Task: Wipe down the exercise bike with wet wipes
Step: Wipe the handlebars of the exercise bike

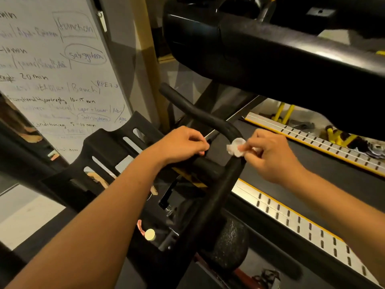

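Observation:
The exercise bike's black padded handlebar (200, 115) curves from the upper middle down past my hands toward the lower centre. My right hand (268, 157) pinches a small crumpled white wet wipe (236, 149) and holds it against the bend of the bar. My left hand (183, 146) has its fingers curled round the short black crosspiece of the handlebar (206, 166) just left of the wipe. Below them is the bike's dark flywheel (227, 245).
A whiteboard (58, 76) with handwriting stands at the left. The bike's black slotted console tray (112, 147) sits under my left forearm. A treadmill with slotted silver side rails (308, 226) runs along the right, its black handrail (291, 59) overhead.

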Demonstrator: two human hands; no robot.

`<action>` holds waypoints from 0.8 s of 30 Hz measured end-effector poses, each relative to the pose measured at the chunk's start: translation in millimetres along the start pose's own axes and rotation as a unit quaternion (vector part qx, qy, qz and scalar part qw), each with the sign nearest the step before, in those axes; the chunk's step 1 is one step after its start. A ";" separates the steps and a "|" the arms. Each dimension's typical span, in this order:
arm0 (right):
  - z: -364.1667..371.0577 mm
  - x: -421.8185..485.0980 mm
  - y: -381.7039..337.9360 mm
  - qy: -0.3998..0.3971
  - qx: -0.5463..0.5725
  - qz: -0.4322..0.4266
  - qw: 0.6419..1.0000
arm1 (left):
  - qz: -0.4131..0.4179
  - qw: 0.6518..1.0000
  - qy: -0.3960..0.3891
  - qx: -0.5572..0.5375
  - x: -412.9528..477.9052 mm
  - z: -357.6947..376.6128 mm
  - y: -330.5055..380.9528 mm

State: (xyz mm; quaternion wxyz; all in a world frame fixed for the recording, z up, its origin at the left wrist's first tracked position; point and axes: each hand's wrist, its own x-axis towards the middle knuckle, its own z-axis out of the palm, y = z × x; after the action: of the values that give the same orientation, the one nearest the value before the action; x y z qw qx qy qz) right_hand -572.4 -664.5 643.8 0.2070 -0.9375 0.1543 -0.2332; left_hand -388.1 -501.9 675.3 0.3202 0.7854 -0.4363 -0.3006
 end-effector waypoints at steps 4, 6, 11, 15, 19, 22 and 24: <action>0.7 -41.4 -57.3 -0.024 0.107 -0.043 0.993 | 0.044 0.971 -0.006 0.233 -7.0 12.9 3.0; 6.7 -46.1 -65.3 -0.034 0.106 -0.059 0.992 | 0.083 0.948 0.017 0.308 -13.4 16.4 3.1; 5.5 10.0 1.0 0.024 0.012 -0.030 0.999 | 0.082 0.930 0.039 0.356 -16.0 19.6 5.8; 6.5 62.3 27.1 -0.006 -0.080 0.044 0.996 | 0.115 0.914 0.069 0.383 -12.4 23.3 -5.1; 7.6 56.3 3.7 -0.020 -0.050 0.056 0.997 | 0.089 0.901 0.074 0.419 -8.8 23.7 -13.5; -2.6 34.6 -5.3 -0.076 -0.090 0.045 0.992 | 0.063 0.897 0.068 0.432 -6.0 23.2 -11.3; -3.7 41.5 -6.5 -0.088 -0.117 0.054 0.988 | 0.050 0.899 0.067 0.431 1.3 19.6 -10.7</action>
State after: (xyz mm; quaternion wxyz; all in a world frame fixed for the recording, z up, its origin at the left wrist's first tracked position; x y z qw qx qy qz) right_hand -538.0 -676.1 665.2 0.1208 -0.9625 0.2117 -0.1188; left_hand -397.0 -503.3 654.8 -0.0065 0.8420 -0.5392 -0.0136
